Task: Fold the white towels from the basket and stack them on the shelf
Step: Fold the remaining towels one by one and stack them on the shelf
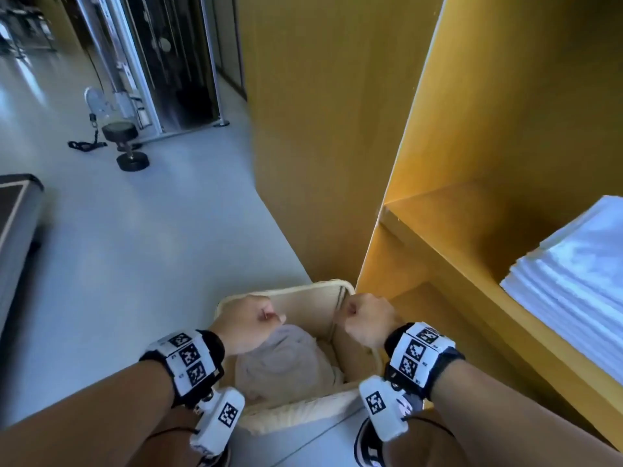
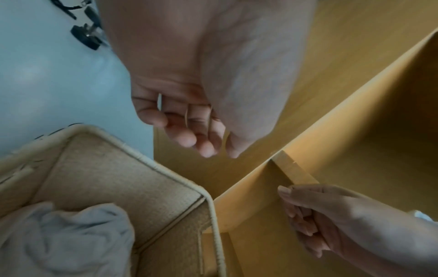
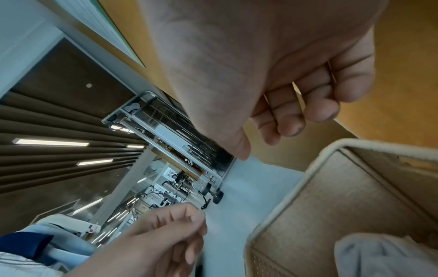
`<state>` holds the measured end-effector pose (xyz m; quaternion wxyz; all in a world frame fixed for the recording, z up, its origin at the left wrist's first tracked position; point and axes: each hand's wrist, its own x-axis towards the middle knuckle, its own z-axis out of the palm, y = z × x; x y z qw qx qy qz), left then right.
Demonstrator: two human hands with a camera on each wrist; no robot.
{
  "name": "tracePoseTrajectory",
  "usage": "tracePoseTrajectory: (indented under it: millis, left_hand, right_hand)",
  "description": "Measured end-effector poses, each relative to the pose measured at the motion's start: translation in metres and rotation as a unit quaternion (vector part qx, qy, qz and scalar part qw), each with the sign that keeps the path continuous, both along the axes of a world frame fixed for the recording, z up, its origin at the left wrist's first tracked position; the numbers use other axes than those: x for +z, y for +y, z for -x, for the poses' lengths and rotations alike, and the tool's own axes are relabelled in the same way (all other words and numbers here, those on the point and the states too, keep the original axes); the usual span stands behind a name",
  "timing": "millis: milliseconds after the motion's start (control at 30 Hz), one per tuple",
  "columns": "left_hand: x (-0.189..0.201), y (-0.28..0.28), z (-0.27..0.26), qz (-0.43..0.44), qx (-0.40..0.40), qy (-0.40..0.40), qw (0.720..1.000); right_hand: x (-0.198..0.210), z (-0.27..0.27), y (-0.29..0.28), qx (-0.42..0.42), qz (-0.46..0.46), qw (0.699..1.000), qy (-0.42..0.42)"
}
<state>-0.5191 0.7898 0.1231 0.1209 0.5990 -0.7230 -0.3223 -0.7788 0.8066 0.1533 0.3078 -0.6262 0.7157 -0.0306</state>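
Observation:
A crumpled white towel (image 1: 286, 362) lies in the woven basket (image 1: 286, 293) on the floor beside the yellow shelf (image 1: 472, 210). My left hand (image 1: 251, 323) hovers over the basket's left side and my right hand (image 1: 365, 318) over its right rim. The fingers of both are loosely curled and hold nothing. The left wrist view shows the left hand (image 2: 203, 142) above the basket rim (image 2: 151, 163) and the towel (image 2: 66, 239). The right wrist view shows the right hand (image 3: 291, 120) above the basket (image 3: 296, 183). A stack of folded white towels (image 1: 573, 274) sits on the shelf at right.
The tall yellow shelf side panel (image 1: 320, 129) stands right behind the basket. On the grey floor (image 1: 135, 247) to the left stand a dumbbell (image 1: 126, 143), a weight machine (image 1: 161, 62) and a bench edge (image 1: 17, 214). My shoes show at the bottom.

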Motion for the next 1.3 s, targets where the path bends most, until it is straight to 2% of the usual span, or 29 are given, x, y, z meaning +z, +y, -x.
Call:
tracePoseTrajectory:
  millis: [267,533,733,833,933,1000,1167,1300]
  left_hand:
    - [-0.079,-0.047,-0.004,-0.118,0.024,-0.030,0.992]
    - [-0.163,-0.109,0.000,-0.179,0.040,-0.101,0.978]
    - [-0.231,-0.137,0.005,-0.215,0.006,-0.145,0.966]
    - [-0.268,-0.142,0.006,-0.219,-0.023,-0.147,0.964]
    - [-0.298,-0.148,0.007,-0.258,-0.074,-0.193,0.944]
    - [-0.318,-0.151,0.006,-0.276,-0.093,-0.215,0.932]
    - [-0.343,-0.151,0.005,-0.321,-0.131,-0.243,0.906]
    - [-0.346,-0.156,0.001,-0.326,-0.166,-0.256,0.895]
  right_hand:
    - [-0.095,-0.019,-0.057,-0.012,-0.039,0.999,-0.033]
    - [-0.176,-0.035,-0.122,0.046,-0.106,0.993,-0.009]
    - [-0.253,-0.048,-0.158,0.049,-0.205,0.977,-0.017]
    - [-0.296,-0.053,-0.169,0.042,-0.225,0.973,-0.006]
    - [-0.335,-0.058,-0.175,0.098,-0.246,0.964,0.015]
    - [-0.356,-0.058,-0.177,0.100,-0.238,0.966,0.026]
    - [-0.392,-0.057,-0.183,0.163,-0.244,0.954,0.068]
    - [-0.408,-0.058,-0.180,0.138,-0.219,0.964,0.062]
